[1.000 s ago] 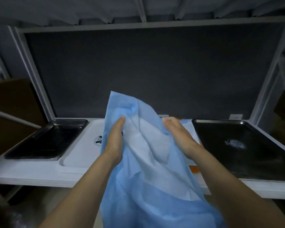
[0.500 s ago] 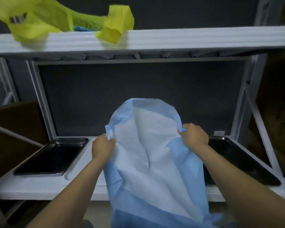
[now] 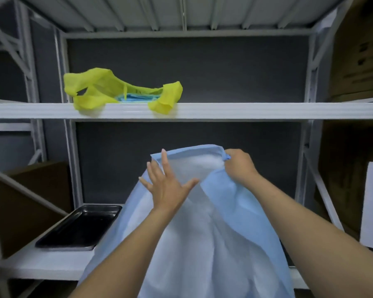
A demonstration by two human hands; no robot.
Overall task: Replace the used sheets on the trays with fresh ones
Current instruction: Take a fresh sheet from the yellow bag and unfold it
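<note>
Sheet (image 3: 213,233): thin, blue-bordered with a paler white middle, hanging in soft folds. By the look of it, very light and limp, no stiffness of its own, likely to billow or fold back on itself if moved fast. Best held at the corners or along the top hem, two points well apart, so it spreads flat.

Right hand (image 3: 239,166): fingers curled, pinching the sheet's top right corner, a small tuft bunched at the knuckles. Left hand (image 3: 166,186): fingers straight and spread, palm forward against the upper left part of the sheet, gripping nothing. Whether it presses or only brushes the cloth, I cannot tell.

The sheet hangs between and below both hands, in front of the lower shelf (image 3: 41,265), draping past the forearms and out of view.

Bare dark tray (image 3: 80,226) sits on that shelf, just left of the sheet. On the upper shelf (image 3: 246,111), a yellow bag (image 3: 99,91) holds a folded blue stack (image 3: 138,97), probably spares.
</note>
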